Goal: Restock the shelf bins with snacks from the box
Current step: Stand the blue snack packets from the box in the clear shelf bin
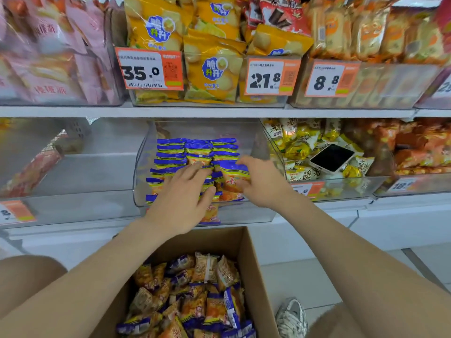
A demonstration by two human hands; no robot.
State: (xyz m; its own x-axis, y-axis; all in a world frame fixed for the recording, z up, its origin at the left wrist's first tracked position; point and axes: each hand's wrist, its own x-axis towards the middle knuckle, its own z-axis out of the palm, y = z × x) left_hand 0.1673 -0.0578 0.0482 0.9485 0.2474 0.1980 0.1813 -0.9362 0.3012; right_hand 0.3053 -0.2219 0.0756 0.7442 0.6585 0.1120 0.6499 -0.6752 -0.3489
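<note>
While the right hand pinches one blue and orange snack packet between thumb and fingers at the right side of the clear bin, the left hand lies flat, fingers spread, on the rows of packets stacked inside, gripping nothing. Below the shelf, the cardboard box stands open with loose packets heaped in it. A phone rests on snacks in the neighbouring bin to the right.

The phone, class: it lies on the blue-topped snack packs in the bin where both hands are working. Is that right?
No. The head view shows the phone lying on the yellow and white packets in the next bin to the right. Both hands, left and right, do work in the blue-topped packs' bin.
</note>
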